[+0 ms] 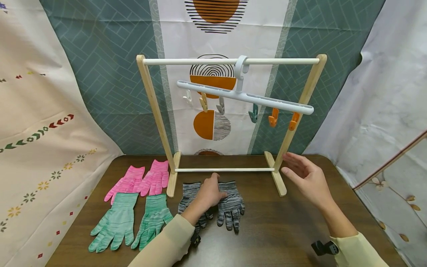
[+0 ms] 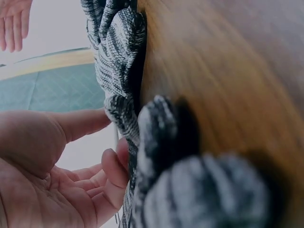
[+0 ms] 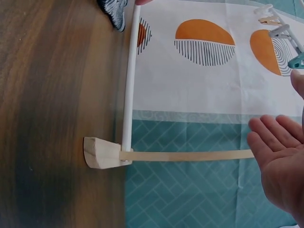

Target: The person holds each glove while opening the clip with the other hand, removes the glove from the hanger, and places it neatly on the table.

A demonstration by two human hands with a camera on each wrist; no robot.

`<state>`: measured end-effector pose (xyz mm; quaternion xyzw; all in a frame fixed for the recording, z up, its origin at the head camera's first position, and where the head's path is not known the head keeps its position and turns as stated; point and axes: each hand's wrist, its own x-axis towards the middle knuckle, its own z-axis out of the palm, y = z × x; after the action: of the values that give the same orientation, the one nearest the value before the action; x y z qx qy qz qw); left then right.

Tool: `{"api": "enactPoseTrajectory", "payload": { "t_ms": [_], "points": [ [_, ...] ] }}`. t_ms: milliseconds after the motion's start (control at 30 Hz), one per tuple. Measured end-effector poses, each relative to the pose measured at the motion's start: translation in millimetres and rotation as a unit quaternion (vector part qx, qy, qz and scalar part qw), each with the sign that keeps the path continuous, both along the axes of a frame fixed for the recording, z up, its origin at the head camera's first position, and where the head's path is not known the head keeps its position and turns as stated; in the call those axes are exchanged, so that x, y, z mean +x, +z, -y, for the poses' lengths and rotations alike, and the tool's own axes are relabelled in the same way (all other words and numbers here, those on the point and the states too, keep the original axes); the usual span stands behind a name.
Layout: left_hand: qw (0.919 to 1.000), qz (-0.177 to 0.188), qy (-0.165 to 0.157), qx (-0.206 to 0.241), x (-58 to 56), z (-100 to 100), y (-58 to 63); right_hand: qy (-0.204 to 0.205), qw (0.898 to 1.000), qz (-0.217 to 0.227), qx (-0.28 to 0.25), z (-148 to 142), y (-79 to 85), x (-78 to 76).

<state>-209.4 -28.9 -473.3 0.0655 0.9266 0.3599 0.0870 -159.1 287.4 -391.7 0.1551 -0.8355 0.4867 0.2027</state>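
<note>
My left hand [image 1: 209, 191] is over a pair of grey-black striped knit gloves lying on the table. Its thumb touches the right grey glove [image 1: 231, 205]; the left grey glove [image 1: 190, 198] is partly covered by my wrist. In the left wrist view, thumb and fingers [image 2: 114, 166] stand apart at the knit fabric, with no clear pinch. My right hand [image 1: 308, 181] hovers with relaxed fingers near the right foot of a wooden rack [image 1: 287, 137], holding nothing. From the rack's top bar hangs a tilted pale hanger [image 1: 247, 97] with several coloured clips [image 1: 253, 113].
Two pink gloves [image 1: 155, 178] lie at the table's left, behind two green striped gloves [image 1: 115, 222]. The rack's lower white rod [image 1: 225, 170] runs just behind the grey gloves. Patterned cloth [image 1: 110, 92] hangs behind the brown table [image 1: 263, 230].
</note>
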Motion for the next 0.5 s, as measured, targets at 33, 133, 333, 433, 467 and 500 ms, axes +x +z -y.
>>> {"api": "enactPoseTrajectory", "payload": {
  "t_ms": [33,133,333,433,467,500],
  "points": [
    [1.0,-0.005,0.0,0.002,0.7,1.0,0.3,-0.003,1.0,-0.002,0.009,0.0,-0.1,0.7],
    [0.9998,-0.014,-0.007,0.015,3.1,5.1,1.8,-0.011,0.999,-0.005,0.036,-0.6,0.1,2.9],
    [0.9984,-0.043,-0.02,0.033,7.3,17.8,8.6,-0.029,0.996,-0.023,0.087,-3.8,-3.4,5.7],
    [0.9971,-0.065,-0.019,0.034,9.3,25.3,14.4,-0.038,0.993,-0.031,0.103,-6.1,-5.6,6.2],
    [0.9968,-0.071,-0.016,0.033,10.0,27.7,16.5,-0.043,0.993,-0.033,0.11,-7.0,-6.1,6.4],
    [0.9963,-0.078,-0.014,0.033,10.5,30.3,18.3,-0.047,0.992,-0.033,0.116,-7.9,-6.6,6.6]
  ]
}}
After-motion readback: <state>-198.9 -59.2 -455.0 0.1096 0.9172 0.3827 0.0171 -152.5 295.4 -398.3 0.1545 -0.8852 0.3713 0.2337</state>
